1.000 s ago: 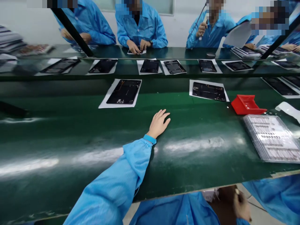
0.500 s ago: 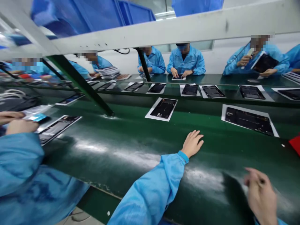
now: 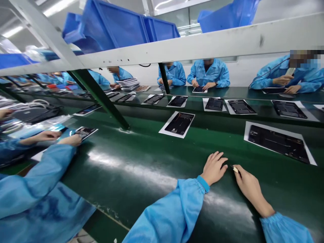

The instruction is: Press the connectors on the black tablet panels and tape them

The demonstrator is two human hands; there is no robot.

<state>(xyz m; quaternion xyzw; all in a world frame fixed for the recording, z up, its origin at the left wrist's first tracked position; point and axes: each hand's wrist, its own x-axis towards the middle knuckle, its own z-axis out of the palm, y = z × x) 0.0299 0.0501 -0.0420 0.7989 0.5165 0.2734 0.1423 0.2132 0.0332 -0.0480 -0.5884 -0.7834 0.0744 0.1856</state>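
I see the green bench (image 3: 152, 158) filling most of my view, with a pale beam (image 3: 177, 47) running across above it. Behind the bench is a raised ledge (image 3: 195, 104) that carries a row of dark panels on white paper. Blue bins (image 3: 118, 23) sit over the beam. Off to my left is a co-worker's blue sleeve (image 3: 50, 165); three people in blue sit beyond the ledge. A green post (image 3: 101, 96) slants down to the bench.

Two panels on paper lie on the bench in front of me: the larger-looking one (image 3: 277, 141) beyond my right hand, the other (image 3: 179, 123) beyond and left of my left hand. I have the left hand (image 3: 214, 168) palm down on the bench, fingers a little apart and thumb out, holding nothing. My right hand (image 3: 249, 184) is just beside it, thumb and forefinger clamped on a small pale tool (image 3: 235, 169). Its dark tip points toward the left hand; whether it touches the bench, I cannot tell.
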